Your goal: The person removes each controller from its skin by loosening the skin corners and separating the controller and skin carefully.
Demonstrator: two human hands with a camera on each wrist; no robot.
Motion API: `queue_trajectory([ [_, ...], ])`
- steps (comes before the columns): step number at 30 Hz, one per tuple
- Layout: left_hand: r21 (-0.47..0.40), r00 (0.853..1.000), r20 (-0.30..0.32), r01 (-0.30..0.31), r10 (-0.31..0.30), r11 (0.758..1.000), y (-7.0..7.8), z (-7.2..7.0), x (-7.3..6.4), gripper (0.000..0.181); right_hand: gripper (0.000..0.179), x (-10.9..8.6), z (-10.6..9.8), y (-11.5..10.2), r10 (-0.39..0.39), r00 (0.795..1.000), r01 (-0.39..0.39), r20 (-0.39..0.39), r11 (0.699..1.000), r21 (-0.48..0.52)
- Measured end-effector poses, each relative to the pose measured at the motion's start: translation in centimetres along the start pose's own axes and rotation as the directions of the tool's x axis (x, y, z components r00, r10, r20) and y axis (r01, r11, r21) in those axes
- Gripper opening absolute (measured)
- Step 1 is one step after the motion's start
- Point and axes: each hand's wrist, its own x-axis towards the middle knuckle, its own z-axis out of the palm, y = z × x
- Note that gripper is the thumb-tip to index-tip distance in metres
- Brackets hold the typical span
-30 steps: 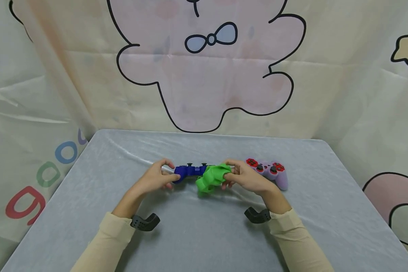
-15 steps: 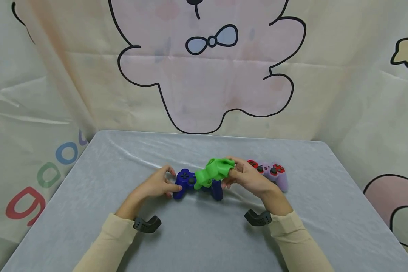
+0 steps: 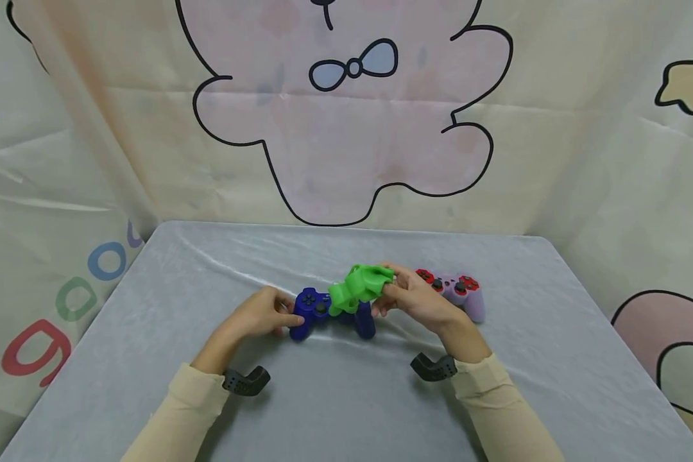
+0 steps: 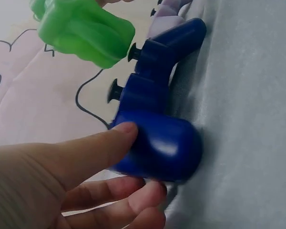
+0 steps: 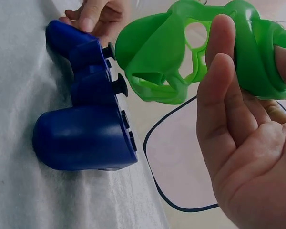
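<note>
A blue game controller (image 3: 305, 316) lies on the cloth in front of me, its black thumbsticks facing up. My left hand (image 3: 262, 313) pinches its left grip, thumb on top and fingers beneath, as the left wrist view shows. Above the controller's right half, my right hand (image 3: 412, 298) holds a soft green silicone controller cover (image 3: 358, 287). In the right wrist view the cover (image 5: 150, 52) looks crumpled, with holes showing, and is apart from the blue controller (image 5: 86, 136). The controller's middle is partly hidden by the cover in the head view.
A purple controller (image 3: 473, 307) with red buttons lies just right of my right hand, partly behind it. Grey cloth (image 3: 346, 398) covers the table, and a printed curtain (image 3: 346, 154) hangs behind its back edge.
The blue controller has turned from edge-on to face up and come slightly nearer. The green cover has risen from in front of it to above its right half, still in my right hand.
</note>
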Motion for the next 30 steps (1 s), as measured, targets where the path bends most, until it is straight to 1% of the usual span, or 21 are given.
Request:
queue_trajectory([
  [2, -0.008, 0.999, -0.041, 0.002, -0.002, 1.000, 0.2, -0.1, -0.1, 0.024, 0.032, 0.0, 0.1, -0.1, 0.000, 1.000, 0.000, 0.004, 1.000, 0.006],
  [4, -0.035, 0.995, -0.102, -0.020, 0.016, 0.999, 0.6, -0.1, -0.3, 0.026, 0.032, -0.1, 0.3, -0.1, 0.001, 1.000, -0.001, 0.010, 1.000, 0.014],
  [5, -0.054, 0.990, -0.140, -0.039, 0.032, 0.998, 0.9, -0.1, -0.4, 0.027, 0.033, -0.1, 0.4, -0.1, 0.000, 1.000, 0.000, 0.011, 1.000, 0.019],
  [6, -0.074, 0.982, -0.180, -0.070, 0.055, 0.995, 1.2, 0.0, -0.5, 0.026, 0.032, -0.1, 0.5, -0.1, -0.003, 1.000, 0.003, 0.012, 1.000, 0.022],
  [7, -0.097, 0.972, -0.215, -0.119, 0.096, 0.988, 1.5, 0.1, -0.6, 0.025, 0.032, -0.1, 0.6, -0.1, -0.004, 1.000, 0.004, 0.011, 1.000, 0.029],
  [9, -0.155, 0.950, -0.258, -0.222, 0.177, 0.963, 2.3, 0.4, -0.8, 0.024, 0.031, -0.1, 0.9, -0.1, -0.014, 1.000, 0.014, 0.008, 0.999, 0.040],
  [10, -0.175, 0.937, -0.268, -0.275, 0.223, 0.946, 2.6, 0.6, -0.9, 0.025, 0.031, 0.0, 1.0, -0.2, -0.021, 1.000, 0.021, 0.003, 0.999, 0.047],
  [11, -0.191, 0.927, -0.263, -0.322, 0.267, 0.927, 3.0, 0.8, -0.9, 0.027, 0.031, 0.1, 1.1, -0.2, -0.032, 1.000, 0.032, -0.001, 0.998, 0.052],
  [13, -0.229, 0.909, -0.227, -0.397, 0.348, 0.889, 3.4, 1.3, -0.9, 0.035, 0.030, 0.2, 1.3, -0.2, -0.054, 0.999, 0.054, -0.008, 0.996, 0.070],
  [14, -0.240, 0.905, -0.201, -0.416, 0.374, 0.877, 3.6, 1.6, -0.9, 0.040, 0.029, 0.3, 1.4, -0.2, -0.068, 0.998, 0.069, -0.009, 0.994, 0.082],
  [15, -0.236, 0.903, -0.176, -0.425, 0.392, 0.874, 3.7, 1.9, -0.8, 0.047, 0.029, 0.3, 1.5, -0.2, -0.083, 0.997, 0.083, -0.008, 0.992, 0.096],
  [17, -0.220, 0.905, -0.139, -0.425, 0.403, 0.878, 3.7, 2.4, -0.6, 0.060, 0.027, 0.4, 1.7, -0.1, -0.114, 0.994, 0.112, 0.005, 0.985, 0.132],
  [20, -0.189, 0.917, -0.115, -0.398, 0.382, 0.898, 3.7, 3.0, -0.4, 0.071, 0.026, 0.4, 2.1, -0.2, -0.142, 0.990, 0.135, 0.025, 0.973, 0.187],
  [21, -0.187, 0.918, -0.116, -0.396, 0.380, 0.899, 3.6, 3.1, -0.4, 0.073, 0.027, 0.4, 2.2, -0.2, -0.149, 0.988, 0.139, 0.035, 0.969, 0.203],
  [23, -0.191, 0.916, -0.122, -0.400, 0.382, 0.897, 3.7, 3.2, -0.3, 0.069, 0.028, 0.4, 2.3, -0.2, -0.159, 0.986, 0.144, 0.052, 0.965, 0.220],
  [26, -0.213, 0.912, -0.136, -0.408, 0.386, 0.888, 3.9, 3.2, -0.3, 0.053, 0.031, 0.5, 2.1, -0.2, -0.168, 0.983, 0.148, 0.069, 0.962, 0.228],
  [30, -0.242, 0.913, -0.177, -0.402, 0.367, 0.883, 3.8, 2.7, -0.3, 0.032, 0.031, 0.3, 1.7, 0.0, -0.161, 0.986, 0.146, 0.049, 0.961, 0.234],
])
